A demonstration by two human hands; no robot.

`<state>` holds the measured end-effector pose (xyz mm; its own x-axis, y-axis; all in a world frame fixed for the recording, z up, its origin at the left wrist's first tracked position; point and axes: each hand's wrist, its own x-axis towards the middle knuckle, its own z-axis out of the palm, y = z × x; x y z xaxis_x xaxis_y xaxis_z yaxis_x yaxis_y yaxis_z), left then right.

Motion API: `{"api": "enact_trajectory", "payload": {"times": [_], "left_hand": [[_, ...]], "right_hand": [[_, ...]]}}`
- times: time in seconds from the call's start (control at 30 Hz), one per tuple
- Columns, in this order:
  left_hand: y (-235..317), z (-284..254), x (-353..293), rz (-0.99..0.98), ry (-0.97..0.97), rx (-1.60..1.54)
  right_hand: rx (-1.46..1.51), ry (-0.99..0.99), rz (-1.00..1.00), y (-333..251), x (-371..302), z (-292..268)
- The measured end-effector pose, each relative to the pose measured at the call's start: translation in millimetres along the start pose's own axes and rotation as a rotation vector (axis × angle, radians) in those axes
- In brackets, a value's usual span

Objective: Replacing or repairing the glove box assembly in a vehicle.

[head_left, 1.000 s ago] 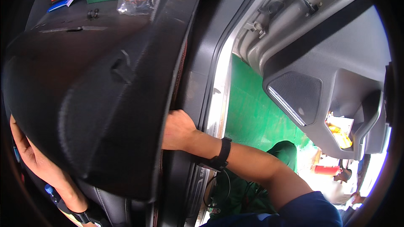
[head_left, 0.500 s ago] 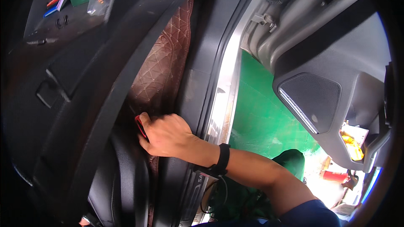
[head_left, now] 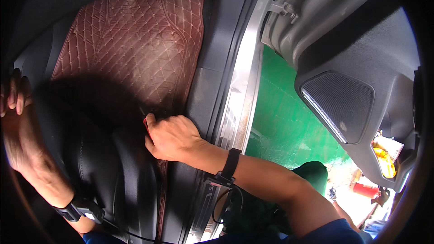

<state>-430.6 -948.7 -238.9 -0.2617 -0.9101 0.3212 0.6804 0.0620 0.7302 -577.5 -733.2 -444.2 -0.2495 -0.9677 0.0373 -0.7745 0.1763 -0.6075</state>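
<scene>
My right hand (head_left: pixel 174 136) is closed around a red-handled tool (head_left: pixel 146 126) beside the seat's front corner. A thin dark tip seems to stick out past the fingers; the tool's exact kind is hidden. Below it lies a brown quilted car floor mat (head_left: pixel 135 40). My left hand (head_left: pixel 17 97) is raised at the far left edge, fingers stretched and partly apart, with nothing visible in it; part of it is cut off by the dark rim. Next to it is a black car seat (head_left: pixel 97 153).
Dark dashboard trim (head_left: pixel 49 4) spans the upper left. The metal door sill (head_left: pixel 242 90) runs along the right of the mat. Beyond it are a green floor (head_left: pixel 289 113) and the open car door (head_left: pixel 337 104), with items in its pocket. A cable (head_left: pixel 124 232) trails from my left wristband.
The large black panel and open compartment of items at left have gone from view, exposing more mat. My left hand has come up into view. My right hand has shifted slightly left, still gripping the tool.
</scene>
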Motion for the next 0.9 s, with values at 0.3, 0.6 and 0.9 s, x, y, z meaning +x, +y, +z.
{"api": "enact_trajectory", "payload": {"times": [0.3,0.6,0.9], "left_hand": [[-0.9,-11.9,-33.3,-0.149,-0.459,0.025],[19.3,-32.5,-71.8,-0.001,-0.144,0.263],[19.1,-74.1,-100.5,0.072,0.065,0.393]], "right_hand": [[0.014,-0.001,0.002,1.2,-1.7,-4.2],[0.04,0.003,0.008,0.0,5.0,-9.8],[-0.006,0.038,-0.048,4.5,1.5,-3.0]]}}
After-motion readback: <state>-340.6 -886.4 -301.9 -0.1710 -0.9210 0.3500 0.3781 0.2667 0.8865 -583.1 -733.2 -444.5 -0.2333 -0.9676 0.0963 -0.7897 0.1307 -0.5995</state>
